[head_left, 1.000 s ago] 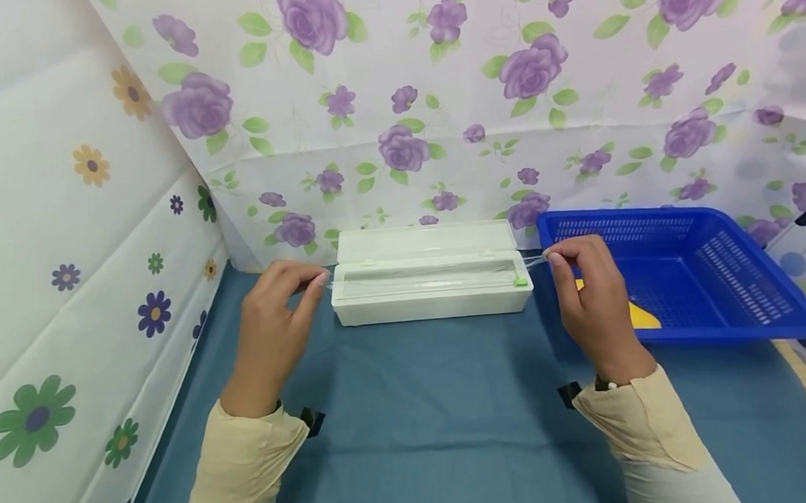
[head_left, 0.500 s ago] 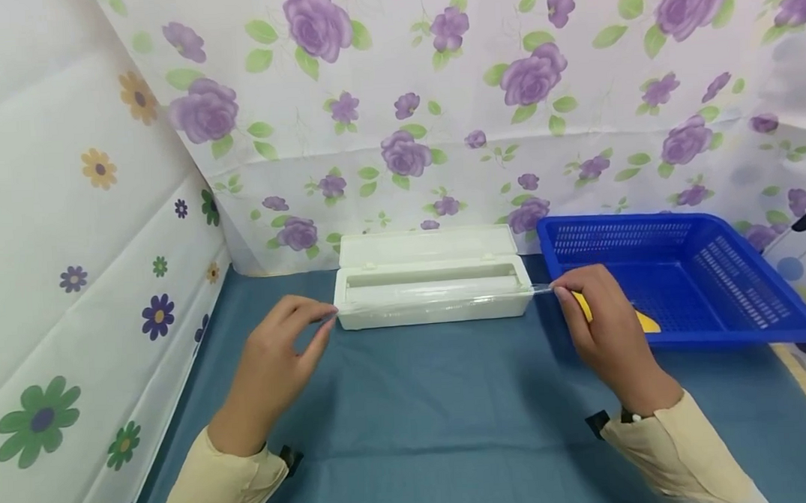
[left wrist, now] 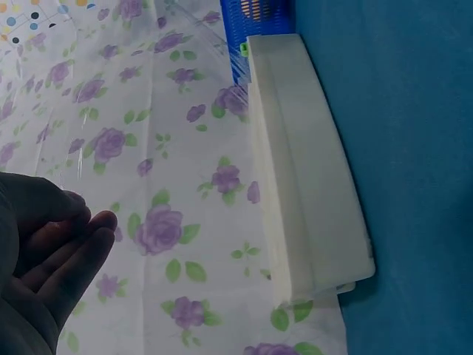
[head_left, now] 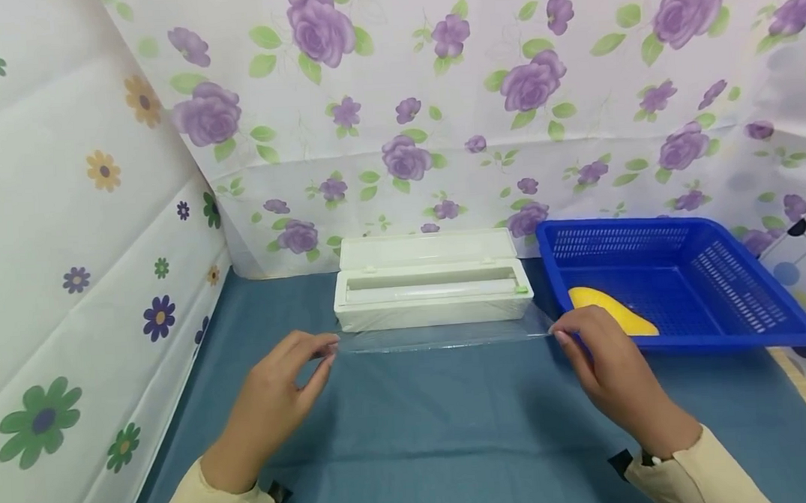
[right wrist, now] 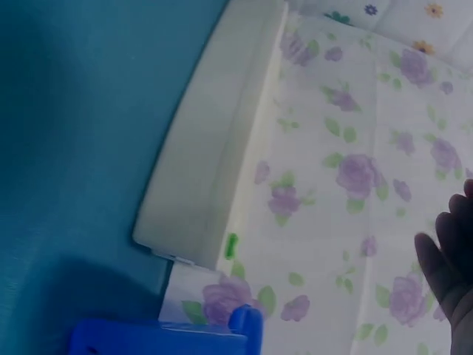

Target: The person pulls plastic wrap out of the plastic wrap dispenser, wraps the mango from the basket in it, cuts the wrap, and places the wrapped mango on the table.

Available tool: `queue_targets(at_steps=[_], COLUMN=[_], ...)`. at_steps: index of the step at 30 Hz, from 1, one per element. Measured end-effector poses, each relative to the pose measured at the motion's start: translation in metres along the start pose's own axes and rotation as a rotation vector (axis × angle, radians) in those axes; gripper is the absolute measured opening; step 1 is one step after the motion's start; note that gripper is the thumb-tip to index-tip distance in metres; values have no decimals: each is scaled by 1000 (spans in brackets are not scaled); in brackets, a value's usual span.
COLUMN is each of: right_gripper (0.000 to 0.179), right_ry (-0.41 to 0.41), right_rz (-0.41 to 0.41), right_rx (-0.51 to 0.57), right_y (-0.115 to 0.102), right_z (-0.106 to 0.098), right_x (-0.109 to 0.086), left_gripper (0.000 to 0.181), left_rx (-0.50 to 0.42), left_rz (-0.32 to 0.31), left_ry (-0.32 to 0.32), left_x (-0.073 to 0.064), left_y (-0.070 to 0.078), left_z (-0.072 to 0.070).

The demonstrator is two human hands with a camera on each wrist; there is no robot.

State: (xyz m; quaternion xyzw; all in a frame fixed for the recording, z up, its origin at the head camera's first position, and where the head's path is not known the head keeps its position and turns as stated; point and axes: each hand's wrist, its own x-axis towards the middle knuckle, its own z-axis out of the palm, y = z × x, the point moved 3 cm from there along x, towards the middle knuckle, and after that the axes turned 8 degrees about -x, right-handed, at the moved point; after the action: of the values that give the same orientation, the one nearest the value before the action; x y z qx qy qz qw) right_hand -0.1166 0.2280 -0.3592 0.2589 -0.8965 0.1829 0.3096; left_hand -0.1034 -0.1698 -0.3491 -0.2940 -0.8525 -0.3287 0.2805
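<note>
A clear sheet of plastic wrap [head_left: 440,338] stretches out from a white wrap dispenser box [head_left: 436,312], whose lid stands raised at the back. My left hand [head_left: 277,396] pinches the sheet's left corner between thumb and fingers. At the opposite corner my right hand [head_left: 614,373] pinches it the same way. Inside the box lies the roll [head_left: 432,291], and a small green cutter [head_left: 522,290] sits at the right end of its front rim. The left wrist view shows the left hand [left wrist: 55,251] with thumb and fingertips together; the right wrist view catches only part of the right hand [right wrist: 451,255].
To the right stands a blue perforated basket [head_left: 724,335] with a yellow curved object [head_left: 611,310] inside, close beside the right hand. Behind the box hangs a flowered sheet [head_left: 403,94], and another covers the left side. A blue-green cloth [head_left: 444,430] spreads under everything.
Both hands have drawn the plastic wrap off the box toward the body, from over the box to in front of it. The right hand has also shifted, uncovering more of the yellow object.
</note>
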Motion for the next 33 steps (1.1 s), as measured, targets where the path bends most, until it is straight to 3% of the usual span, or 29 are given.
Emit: queue_targets(at_steps=[6,12,27,33], right_gripper=[21,23,24,13], right_ry=[-101,-174,-275,-323], right_rz=[60,104,15,-5], right_rx=[-41,-70,-82,-97], right_y=[-4,-8,-7,-3], right_z=[3,7,30,41], right_x=[-17,-30,-56,-65], left_gripper=[30,29,28,26], left_rx=[2,44,90,84], left_rz=[11,-19,-53,-9], left_ry=[-36,-77,-232,-223], left_x=[-14,-28,-57,-65], left_y=[0,2,-7,-11], left_z=[7,13,37,47])
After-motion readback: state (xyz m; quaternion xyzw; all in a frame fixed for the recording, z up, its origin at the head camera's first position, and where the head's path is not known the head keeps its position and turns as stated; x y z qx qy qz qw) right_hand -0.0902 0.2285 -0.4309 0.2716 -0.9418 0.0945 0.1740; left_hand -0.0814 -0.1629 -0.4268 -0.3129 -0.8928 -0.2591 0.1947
